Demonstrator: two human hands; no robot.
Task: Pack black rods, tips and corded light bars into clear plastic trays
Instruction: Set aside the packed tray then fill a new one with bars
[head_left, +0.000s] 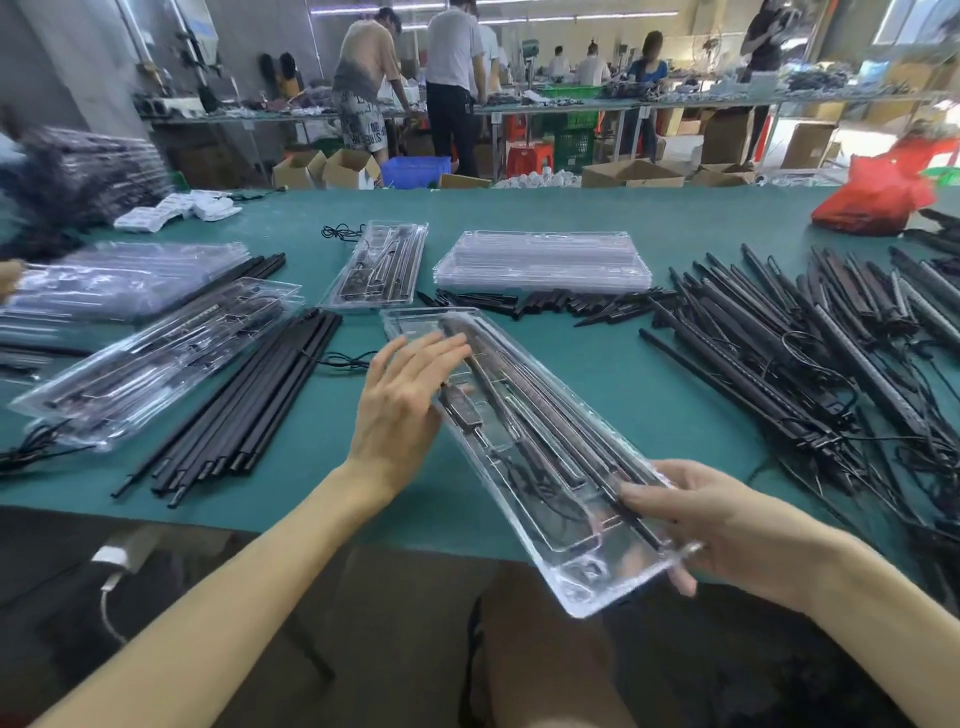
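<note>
Packed clear tray (582, 582) held slantwise above the green table (597, 395), near its front edge.
Far left, filled trays (156, 358) beside a bundle of black rods (244, 405); next, left hand (400, 405) with fingers straight and spread, resting on the tray's left rim; inside, rods and seemingly a corded light bar; right hand (727, 525) gripping the near end, thumb on top, fingers curled beneath; far right, heaped corded light bars (831, 353).

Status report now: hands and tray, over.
Right hand grips filled tray at near end. Left hand open, fingers touching its left side. Nothing blocks it.
</note>
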